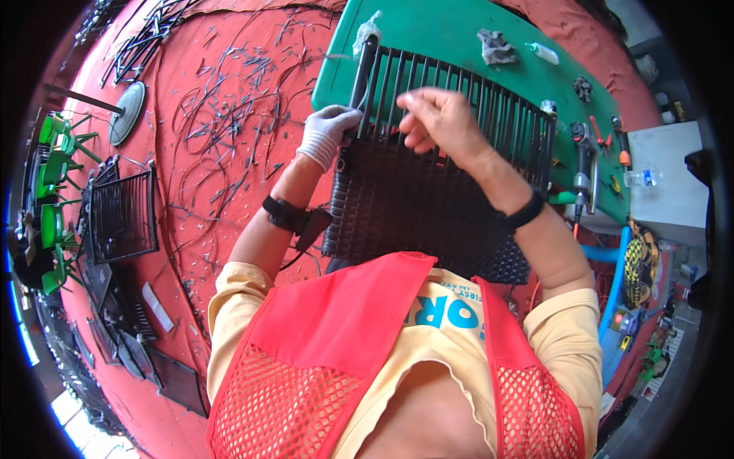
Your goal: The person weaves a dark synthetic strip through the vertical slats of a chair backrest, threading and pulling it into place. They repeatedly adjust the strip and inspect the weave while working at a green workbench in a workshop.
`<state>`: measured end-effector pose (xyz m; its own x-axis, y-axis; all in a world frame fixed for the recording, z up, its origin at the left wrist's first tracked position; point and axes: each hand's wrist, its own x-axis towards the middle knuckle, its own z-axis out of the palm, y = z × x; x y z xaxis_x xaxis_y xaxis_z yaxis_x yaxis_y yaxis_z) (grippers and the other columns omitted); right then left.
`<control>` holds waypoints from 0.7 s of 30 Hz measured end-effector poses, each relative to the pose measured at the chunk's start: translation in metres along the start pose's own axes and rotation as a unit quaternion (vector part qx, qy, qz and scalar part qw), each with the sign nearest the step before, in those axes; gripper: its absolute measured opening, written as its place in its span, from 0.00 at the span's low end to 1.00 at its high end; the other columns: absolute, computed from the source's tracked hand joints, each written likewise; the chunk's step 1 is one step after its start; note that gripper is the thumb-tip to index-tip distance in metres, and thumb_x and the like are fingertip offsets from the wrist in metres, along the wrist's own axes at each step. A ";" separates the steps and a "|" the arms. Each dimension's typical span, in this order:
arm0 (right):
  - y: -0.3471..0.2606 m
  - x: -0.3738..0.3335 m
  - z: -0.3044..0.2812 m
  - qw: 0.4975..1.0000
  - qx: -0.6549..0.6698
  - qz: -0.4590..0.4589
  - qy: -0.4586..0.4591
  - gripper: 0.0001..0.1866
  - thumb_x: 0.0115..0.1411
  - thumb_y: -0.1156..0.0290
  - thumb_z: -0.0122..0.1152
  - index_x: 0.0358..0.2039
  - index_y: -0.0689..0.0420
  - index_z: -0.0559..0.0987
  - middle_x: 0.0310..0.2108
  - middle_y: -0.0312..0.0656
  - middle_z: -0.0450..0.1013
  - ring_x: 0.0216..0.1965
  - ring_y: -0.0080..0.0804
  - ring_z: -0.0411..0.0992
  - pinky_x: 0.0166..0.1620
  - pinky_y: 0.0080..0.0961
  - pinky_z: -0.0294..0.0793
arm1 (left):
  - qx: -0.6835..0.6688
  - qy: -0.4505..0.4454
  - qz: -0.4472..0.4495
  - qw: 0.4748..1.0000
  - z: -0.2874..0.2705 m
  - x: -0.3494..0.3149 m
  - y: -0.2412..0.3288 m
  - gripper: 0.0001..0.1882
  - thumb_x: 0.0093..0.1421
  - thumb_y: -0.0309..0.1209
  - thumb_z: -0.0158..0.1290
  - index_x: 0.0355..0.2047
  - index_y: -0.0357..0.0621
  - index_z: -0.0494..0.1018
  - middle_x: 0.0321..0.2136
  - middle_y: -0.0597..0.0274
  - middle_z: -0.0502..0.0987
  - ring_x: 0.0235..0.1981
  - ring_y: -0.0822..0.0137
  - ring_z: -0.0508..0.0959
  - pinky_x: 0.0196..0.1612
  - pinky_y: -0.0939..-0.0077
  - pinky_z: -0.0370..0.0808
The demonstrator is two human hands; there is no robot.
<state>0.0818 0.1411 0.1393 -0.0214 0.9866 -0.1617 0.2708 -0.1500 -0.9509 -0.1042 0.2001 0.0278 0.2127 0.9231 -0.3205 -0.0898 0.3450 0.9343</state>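
Note:
A black slatted frame (428, 69) leans from my lap onto the green table. Its lower part is covered by a dark brown woven wicker panel (413, 199), while the upper slats are bare. My left hand (332, 131), in a grey-white knit glove, is closed at the frame's left rail, beside the top of the weave. A thin strand curves near that rail; whether the glove grips it or the rail is hidden. My bare right hand (442, 122) is above the slats with its fingers curled in. What they hold, if anything, I cannot make out.
On the green table (428, 27) lie a grey rag (497, 47), a white bottle (543, 53), a power tool (583, 164) and red-handled pliers (599, 134). Scraps and loose strands litter the red floor (229, 153). Black frames (122, 218) and green chairs (53, 183) stand left.

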 end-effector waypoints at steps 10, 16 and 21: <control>0.080 0.007 0.045 0.974 0.169 0.147 -0.044 0.20 0.66 0.65 0.41 0.54 0.63 0.66 0.28 0.49 0.76 0.19 0.35 0.76 0.19 0.27 0.76 | 0.092 -0.009 0.000 0.996 0.009 -0.009 0.014 0.08 0.54 0.35 0.59 0.28 0.43 0.78 0.21 0.70 0.75 0.21 0.78 0.73 0.23 0.85 0.70; 0.079 0.015 0.039 0.944 0.261 0.195 -0.049 0.19 0.65 0.66 0.45 0.54 0.60 0.65 0.27 0.44 0.75 0.21 0.35 0.76 0.23 0.30 0.78 | 0.101 0.024 0.008 0.995 0.013 -0.004 0.012 0.09 0.52 0.32 0.59 0.26 0.39 0.77 0.18 0.67 0.74 0.17 0.76 0.71 0.19 0.83 0.69; 0.074 0.011 0.049 0.987 0.125 0.055 0.080 0.15 0.65 0.69 0.41 0.48 0.63 0.69 0.25 0.44 0.75 0.15 0.29 0.73 0.16 0.22 0.73 | 0.070 0.049 -0.015 0.996 0.004 -0.001 0.012 0.10 0.53 0.34 0.59 0.31 0.40 0.77 0.23 0.65 0.76 0.21 0.73 0.75 0.21 0.80 0.74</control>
<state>0.0543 0.1375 0.0538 0.1518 0.9582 -0.2426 0.0170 -0.2480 -0.9686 -0.1015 0.2026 0.0405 0.1158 0.9276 -0.3552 0.0526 0.3514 0.9348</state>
